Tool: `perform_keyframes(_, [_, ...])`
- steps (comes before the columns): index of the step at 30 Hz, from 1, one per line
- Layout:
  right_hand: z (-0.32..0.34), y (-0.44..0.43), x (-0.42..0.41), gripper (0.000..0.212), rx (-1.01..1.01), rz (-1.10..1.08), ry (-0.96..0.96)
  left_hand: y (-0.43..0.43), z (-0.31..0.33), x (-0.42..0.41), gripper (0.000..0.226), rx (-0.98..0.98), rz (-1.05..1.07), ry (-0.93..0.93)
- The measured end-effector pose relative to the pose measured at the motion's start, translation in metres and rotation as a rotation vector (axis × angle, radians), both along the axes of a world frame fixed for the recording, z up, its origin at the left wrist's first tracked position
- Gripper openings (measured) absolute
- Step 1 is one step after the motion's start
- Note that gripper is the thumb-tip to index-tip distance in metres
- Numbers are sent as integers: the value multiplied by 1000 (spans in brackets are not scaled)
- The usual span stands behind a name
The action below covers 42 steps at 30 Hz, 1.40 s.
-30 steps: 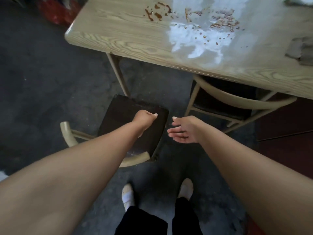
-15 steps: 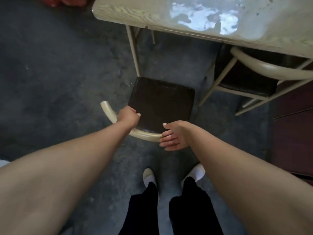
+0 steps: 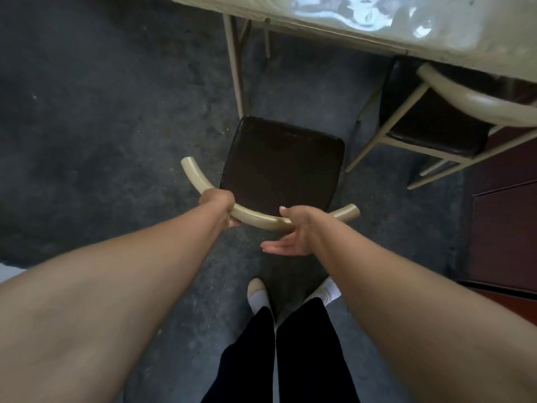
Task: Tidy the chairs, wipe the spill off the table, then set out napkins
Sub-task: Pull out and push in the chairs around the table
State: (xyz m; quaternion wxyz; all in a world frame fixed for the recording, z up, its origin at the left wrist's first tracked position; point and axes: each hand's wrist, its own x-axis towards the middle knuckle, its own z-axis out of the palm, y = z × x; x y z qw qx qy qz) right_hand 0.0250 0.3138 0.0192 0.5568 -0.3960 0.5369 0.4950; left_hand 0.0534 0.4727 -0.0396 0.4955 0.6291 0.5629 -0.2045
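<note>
One view only: a wide-angle camera worn on the head, facing forward and steeply down. It looks along both forearms to the left hand (image 3: 218, 205) and right hand (image 3: 293, 232), which sit near frame centre. Beyond the fingers (image 3: 271, 248) lies the chair (image 3: 280, 167); farther beyond, the tabletop (image 3: 453, 39) edge cuts the upper right corner. Nearer than the fingers, the floor (image 3: 87, 112) and the wearer's feet fill the lower frame.

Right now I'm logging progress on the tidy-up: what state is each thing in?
Near chair: pulled out from the table.
Far chair: tucked under the table.
Table: wet glare on top.
Left hand: closed on the backrest.
Right hand: open at the backrest.
</note>
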Motion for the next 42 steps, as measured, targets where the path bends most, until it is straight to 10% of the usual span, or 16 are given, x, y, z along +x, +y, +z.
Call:
perform_keyframes(6, [-9,21,1,38,-94,-464,-74,3,10,3,31,-20,-37,-17])
perform_keyframes(42, [-13,-23,272,51,-195,-513,-382,-48,20,277,58,-250,4,-334])
